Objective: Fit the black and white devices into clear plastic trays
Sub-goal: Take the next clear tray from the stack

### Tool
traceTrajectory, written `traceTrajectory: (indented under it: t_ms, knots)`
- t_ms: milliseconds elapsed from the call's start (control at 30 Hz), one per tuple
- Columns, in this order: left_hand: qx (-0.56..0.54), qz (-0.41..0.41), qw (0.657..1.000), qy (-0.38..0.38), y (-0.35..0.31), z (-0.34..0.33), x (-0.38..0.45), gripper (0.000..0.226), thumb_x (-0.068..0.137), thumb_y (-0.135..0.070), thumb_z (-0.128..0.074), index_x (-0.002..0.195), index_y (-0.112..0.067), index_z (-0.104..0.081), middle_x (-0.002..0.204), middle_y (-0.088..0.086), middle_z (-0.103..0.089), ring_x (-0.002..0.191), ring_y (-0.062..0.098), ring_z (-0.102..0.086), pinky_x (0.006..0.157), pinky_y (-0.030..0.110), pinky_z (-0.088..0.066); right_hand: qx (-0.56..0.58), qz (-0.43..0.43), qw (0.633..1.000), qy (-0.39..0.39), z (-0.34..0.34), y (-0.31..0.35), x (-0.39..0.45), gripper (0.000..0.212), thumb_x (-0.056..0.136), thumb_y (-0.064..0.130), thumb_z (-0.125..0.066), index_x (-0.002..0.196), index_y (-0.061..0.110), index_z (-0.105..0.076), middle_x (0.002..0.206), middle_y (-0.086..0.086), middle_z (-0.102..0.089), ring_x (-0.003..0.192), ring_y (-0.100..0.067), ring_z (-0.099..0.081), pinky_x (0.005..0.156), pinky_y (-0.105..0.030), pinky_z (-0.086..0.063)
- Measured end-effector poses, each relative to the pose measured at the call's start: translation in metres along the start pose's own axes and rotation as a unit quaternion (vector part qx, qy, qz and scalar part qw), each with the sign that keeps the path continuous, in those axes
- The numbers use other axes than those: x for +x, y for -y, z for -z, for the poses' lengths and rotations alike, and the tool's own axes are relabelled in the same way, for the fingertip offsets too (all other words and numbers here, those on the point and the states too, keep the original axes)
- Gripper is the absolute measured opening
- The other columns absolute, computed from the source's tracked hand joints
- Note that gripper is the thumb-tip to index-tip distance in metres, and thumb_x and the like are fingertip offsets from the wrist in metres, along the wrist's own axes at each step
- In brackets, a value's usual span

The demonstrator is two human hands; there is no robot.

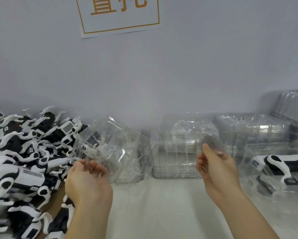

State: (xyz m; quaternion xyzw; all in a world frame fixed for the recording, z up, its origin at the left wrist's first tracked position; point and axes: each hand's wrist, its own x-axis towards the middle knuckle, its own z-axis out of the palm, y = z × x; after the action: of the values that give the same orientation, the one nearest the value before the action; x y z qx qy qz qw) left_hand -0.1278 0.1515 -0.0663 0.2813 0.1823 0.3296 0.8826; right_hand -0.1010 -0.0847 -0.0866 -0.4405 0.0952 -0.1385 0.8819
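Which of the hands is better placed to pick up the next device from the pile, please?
Probably the left hand: it is right beside the device pile, while the right hand holds a clear tray farther away.

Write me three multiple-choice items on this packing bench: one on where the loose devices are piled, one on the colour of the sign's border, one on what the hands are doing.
1. Where does the pile of loose devices lie?
A. at the person's left
B. at the person's right
C. against the wall in the middle

2. What colour is the border of the sign on the wall?
A. green
B. orange
C. blue

3. What are the left hand and right hand doing?
A. both resting flat on the table
B. each gripping a device
C. each holding a clear plastic tray

Answers: 1 A, the black and white heap fills the left edge. 2 B, an orange line frames the sign. 3 C, the left tray and the right tray are pinched in the fingers.
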Motion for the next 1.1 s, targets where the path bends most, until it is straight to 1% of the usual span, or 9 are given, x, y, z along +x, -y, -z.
traceTrajectory:
  t_ms: [100,200,300,433,533,667,833,967,1100]
  knots:
    - [0.0,0.005,1.0,-0.001,0.001,-0.001,-0.002,0.025,0.103,-0.01,-0.039,0.083,-0.015,-0.052,0.071,0.0,-0.049,0.06,0.014,-0.043,0.069,0.03,-0.044,0.013,0.014,1.0,0.018,0.002,0.004,0.0,0.051,0.093,0.006,-0.067,0.137,0.006,-0.043,0.098,-0.014,-0.072,0.083,-0.014,-0.073,0.066,-0.022,-0.054]
    - [-0.004,0.017,1.0,0.0,0.002,-0.003,-0.004,0.027,0.104,-0.013,-0.039,0.082,-0.016,-0.052,0.072,-0.001,-0.05,0.061,0.013,-0.044,0.069,0.028,-0.044,-0.013,0.023,0.998,0.063,0.004,0.006,0.001,0.069,0.093,0.005,-0.065,0.152,0.019,-0.032,0.134,-0.005,-0.061,0.119,-0.014,-0.062,0.088,-0.03,-0.051]
    - [-0.013,0.036,0.999,0.0,0.003,-0.005,-0.007,0.028,0.105,-0.013,-0.04,0.08,-0.016,-0.052,0.072,0.0,-0.051,0.06,0.013,-0.045,0.065,0.026,-0.043,-0.058,0.033,0.995,0.079,0.005,0.005,0.0,0.074,0.093,0.003,-0.063,0.153,0.028,-0.029,0.134,0.0,-0.058,0.119,-0.011,-0.059,0.091,-0.033,-0.052]
    - [-0.028,0.072,0.997,0.014,0.007,-0.011,-0.012,0.026,0.103,-0.01,-0.04,0.079,-0.016,-0.05,0.053,-0.006,-0.05,0.048,0.009,-0.046,0.056,0.023,-0.04,-0.121,0.045,0.989,0.07,0.0,0.006,-0.004,0.043,0.094,0.008,-0.063,0.133,0.024,-0.055,0.123,-0.002,-0.064,0.112,-0.021,-0.065,0.082,-0.034,-0.054]
    - [-0.034,0.091,0.994,0.042,0.013,-0.014,-0.02,0.026,0.101,-0.007,-0.038,0.079,-0.015,-0.049,0.062,-0.003,-0.047,0.052,0.01,-0.042,0.057,0.024,-0.038,-0.139,0.016,0.984,0.112,-0.006,0.007,-0.008,0.026,0.096,0.02,-0.063,0.12,0.029,-0.064,0.114,-0.002,-0.071,0.105,-0.024,-0.069,0.077,-0.034,-0.054]
    - [-0.042,0.102,0.99,0.083,0.023,-0.02,-0.032,0.026,0.101,-0.006,-0.038,0.079,-0.015,-0.05,0.062,-0.002,-0.046,0.054,0.011,-0.042,0.059,0.024,-0.037,-0.163,-0.042,0.964,0.204,-0.01,0.003,-0.012,0.033,0.092,0.04,-0.062,0.125,0.036,-0.061,0.121,0.002,-0.066,0.095,-0.027,-0.068,0.083,-0.044,-0.056]
    - [0.015,0.103,0.99,0.092,0.031,-0.024,-0.039,0.02,0.1,-0.008,-0.042,0.083,-0.014,-0.051,0.061,0.0,-0.049,0.054,0.016,-0.044,0.059,0.028,-0.038,-0.177,0.017,0.971,0.157,-0.007,-0.003,-0.011,0.036,0.092,0.024,-0.068,0.126,0.036,-0.061,0.121,0.0,-0.065,0.104,-0.026,-0.068,0.084,-0.04,-0.058]
    - [0.064,0.114,0.989,0.066,0.032,-0.021,-0.035,0.02,0.098,-0.007,-0.042,0.082,-0.015,-0.047,0.059,0.0,-0.043,0.051,0.016,-0.036,0.058,0.031,-0.037,-0.147,0.043,0.977,0.15,-0.004,0.0,-0.008,0.037,0.095,0.025,-0.064,0.125,0.045,-0.058,0.12,0.001,-0.066,0.109,-0.021,-0.066,0.077,-0.032,-0.055]
    - [0.026,0.116,0.992,0.03,0.026,-0.016,-0.026,0.025,0.1,-0.006,-0.032,0.079,-0.018,-0.04,0.057,-0.001,-0.03,0.042,0.013,-0.026,0.058,0.03,-0.031,-0.141,0.082,0.974,0.156,0.003,0.005,-0.002,0.046,0.097,0.03,-0.059,0.137,0.051,-0.046,0.137,0.026,-0.051,0.128,-0.003,-0.051,0.094,-0.034,-0.049]
